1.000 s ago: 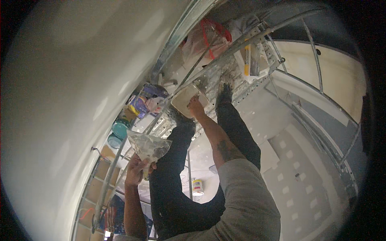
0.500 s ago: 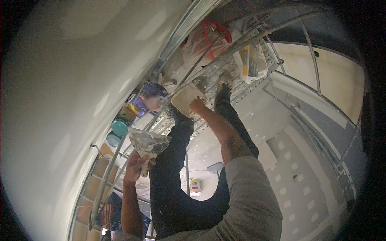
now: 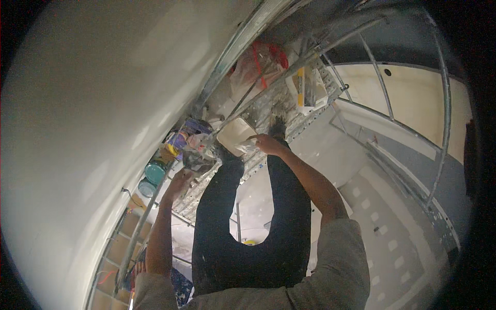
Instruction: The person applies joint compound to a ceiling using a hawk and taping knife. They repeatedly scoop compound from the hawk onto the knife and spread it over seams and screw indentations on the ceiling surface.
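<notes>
My left hand (image 3: 179, 185) is closed around a wide-bladed putty knife (image 3: 199, 162), its dull, smeared blade held low beside the scaffold rail and blending into the clutter behind. A shallow off-white tub (image 3: 233, 132) rests on the speckled metal platform (image 3: 266, 111) by my feet. At its right edge is my right hand (image 3: 269, 144), its fingers closed over the rim. A whitish patch shows under those fingers, too blurred to make out.
Along the pale wall (image 3: 98, 103) at left stand teal-lidded containers (image 3: 155, 171) and a purple bag (image 3: 194, 126). Farther off are a red-and-clear plastic bag (image 3: 256, 67) and a white bin (image 3: 309, 90) with a yellow-edged tool. Metal scaffold rails (image 3: 385, 77) border the platform.
My left hand has reached forward, carrying the putty knife down near the bags and platform. My right hand stays at the tub's rim. My legs and the view have shifted slightly.
</notes>
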Tool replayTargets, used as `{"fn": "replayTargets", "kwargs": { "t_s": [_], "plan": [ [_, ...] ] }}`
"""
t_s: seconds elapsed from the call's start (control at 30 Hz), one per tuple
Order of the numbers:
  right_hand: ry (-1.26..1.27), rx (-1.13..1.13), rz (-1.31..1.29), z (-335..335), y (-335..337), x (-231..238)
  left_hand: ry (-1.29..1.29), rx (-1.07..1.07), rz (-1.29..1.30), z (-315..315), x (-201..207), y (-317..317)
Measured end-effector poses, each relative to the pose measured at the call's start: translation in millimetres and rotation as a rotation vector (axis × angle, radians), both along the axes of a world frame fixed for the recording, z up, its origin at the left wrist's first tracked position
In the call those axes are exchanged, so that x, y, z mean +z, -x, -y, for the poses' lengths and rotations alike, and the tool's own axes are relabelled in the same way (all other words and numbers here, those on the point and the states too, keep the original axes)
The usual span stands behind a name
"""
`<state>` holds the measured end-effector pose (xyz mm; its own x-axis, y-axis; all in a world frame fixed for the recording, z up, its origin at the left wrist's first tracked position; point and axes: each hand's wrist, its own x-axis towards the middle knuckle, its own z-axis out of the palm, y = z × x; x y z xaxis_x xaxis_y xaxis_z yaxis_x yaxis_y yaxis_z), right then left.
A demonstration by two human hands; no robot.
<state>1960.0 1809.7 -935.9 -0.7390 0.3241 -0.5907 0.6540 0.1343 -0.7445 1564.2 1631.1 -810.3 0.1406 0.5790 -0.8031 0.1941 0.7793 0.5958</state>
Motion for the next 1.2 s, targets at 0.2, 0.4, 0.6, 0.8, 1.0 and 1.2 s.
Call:
{"fn": "replayTargets", "kwargs": {
  "t_s": [0.2, 0.4, 0.6, 0.8, 1.0, 1.2],
  "plan": [
    [0.036, -0.425, -0.141, -32.0, 9.2, 206.7, 0.179, 0.162, 0.418, -59.5, 4.9, -24.1],
    [-0.059, -0.533, -0.551, -76.3, 24.0, 420.4, 0.088, 0.203, 0.535, -157.2, 144.9, -69.6],
    [-0.815, -0.124, -0.539, -71.4, 25.4, 600.8, -0.027, 0.123, 0.705, -219.2, 337.4, -78.7],
    [-1.152, 0.088, -0.442, -59.4, 6.1, 714.8, -0.283, -0.066, 0.75, -234.2, 505.9, -87.7],
    [-1.298, 0.231, -0.394, -50.8, 5.2, 764.2, -0.389, -0.04, 0.731, -211.0, 579.6, -84.5],
    [-1.166, 0.096, -0.501, -47.0, 9.1, 785.2, -0.47, -0.085, 0.68, -190.0, 604.8, -81.5]
  ]
}}
